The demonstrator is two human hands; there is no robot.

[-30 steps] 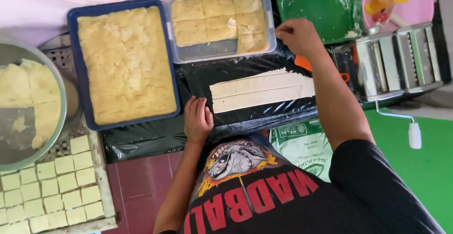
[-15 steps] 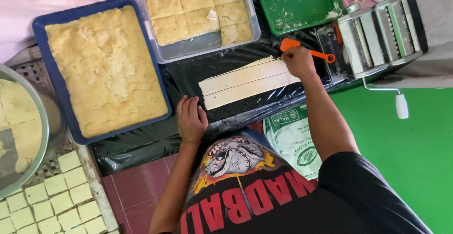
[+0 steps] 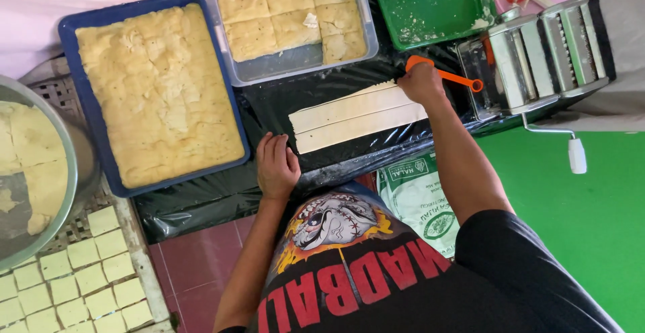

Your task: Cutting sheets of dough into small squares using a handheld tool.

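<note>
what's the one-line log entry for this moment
left hand: flat on black sheet | right hand: grips orange tool at dough strips | pasta roller: beside

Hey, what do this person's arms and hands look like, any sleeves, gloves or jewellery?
Both hands, left and right, are bare, with no gloves, rings or watch visible. The forearms are uncovered too. A short black sleeve covers the right upper arm, part of a black T-shirt with red lettering.

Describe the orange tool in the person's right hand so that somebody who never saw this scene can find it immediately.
Start at the metal pasta roller machine on the right. Just left of it, on the black plastic sheet, the right hand grips the orange tool at the end of the pale dough strips. It is the only bright orange, thin-handled thing there, and its handle ends in a small ring.
</note>
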